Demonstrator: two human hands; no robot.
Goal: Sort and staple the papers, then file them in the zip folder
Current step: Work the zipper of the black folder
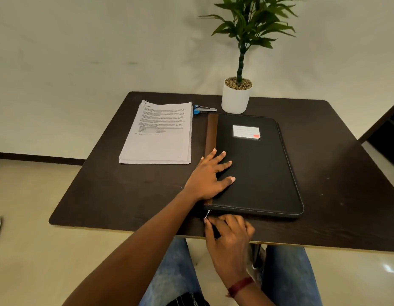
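Note:
A black zip folder [257, 168] with a brown spine strip and a white label lies shut on the dark table [337, 177]. My left hand [210, 175] rests flat on its near left part, fingers spread. At the folder's near left corner, my right hand [228, 230] pinches the metal zip pull [207, 214]. A stack of printed papers [158, 133] lies to the left of the folder. A blue and silver stapler [203, 109] sits behind the papers' far right corner.
A white pot with a green plant [236, 96] stands at the table's far edge, just behind the folder. The table's near edge runs over my knees. Pale floor lies to the left and a dark opening to the far right.

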